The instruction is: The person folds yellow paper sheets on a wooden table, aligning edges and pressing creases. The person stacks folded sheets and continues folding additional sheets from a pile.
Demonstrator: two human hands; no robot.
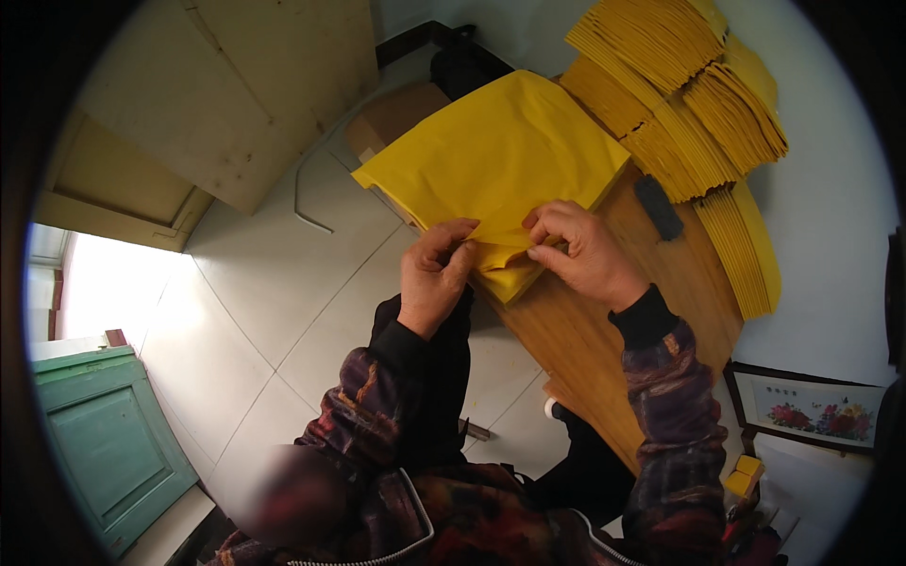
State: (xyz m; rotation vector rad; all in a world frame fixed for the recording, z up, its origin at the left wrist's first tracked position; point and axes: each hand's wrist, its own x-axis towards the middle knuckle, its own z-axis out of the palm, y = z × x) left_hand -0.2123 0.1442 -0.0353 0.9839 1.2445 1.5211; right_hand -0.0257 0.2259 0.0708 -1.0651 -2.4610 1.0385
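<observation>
A large yellow paper sheet or bag (500, 151) lies over the far end of a wooden table, its near edge folded and creased. My left hand (435, 274) pinches the left side of that near fold between thumb and fingers. My right hand (583, 250) grips the fold's right side in the same way, a short span from the left. Between the two hands the yellow paper is bent into small layered flaps. What lies under it on the table is hidden.
Stacked yellow folded paper pieces (698, 104) lean at the far right by the wall. A dark grey block (659, 208) sits on the wooden table (585, 349). A framed flower picture (812, 407) is at right. Wooden boards (236, 85) and a green cabinet door (118, 443) are at left.
</observation>
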